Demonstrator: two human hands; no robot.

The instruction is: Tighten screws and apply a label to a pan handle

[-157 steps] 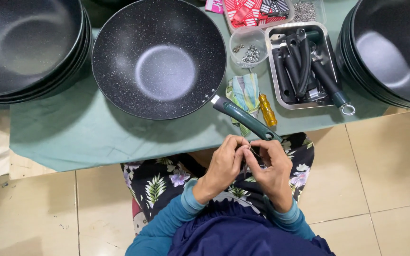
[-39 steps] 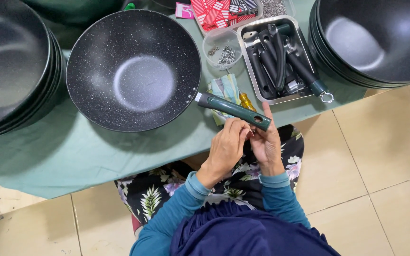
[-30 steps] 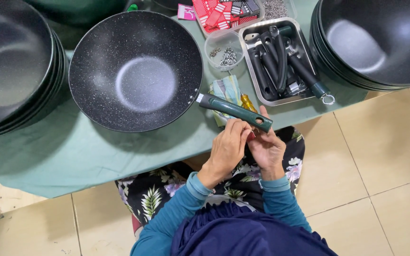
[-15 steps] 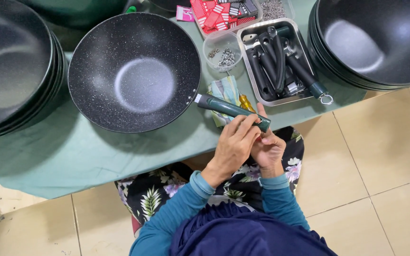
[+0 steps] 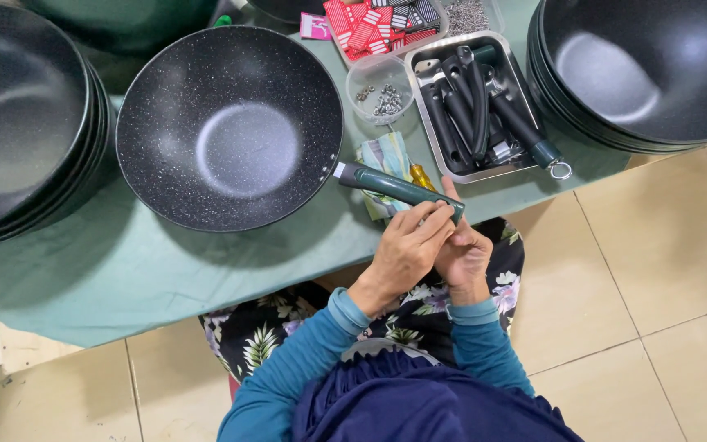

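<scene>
Where screws (image 5: 383, 100) sit, perhaps: tub (image 5: 367, 72).

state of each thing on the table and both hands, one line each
wok: upright, empty, dark green handle attached
left hand: fingers on the handle's end
right hand: against the left hand, at the handle's end
metal tray: holds loose handles
clear tub: open, small screws inside
wok stacks: nested, upright
</scene>
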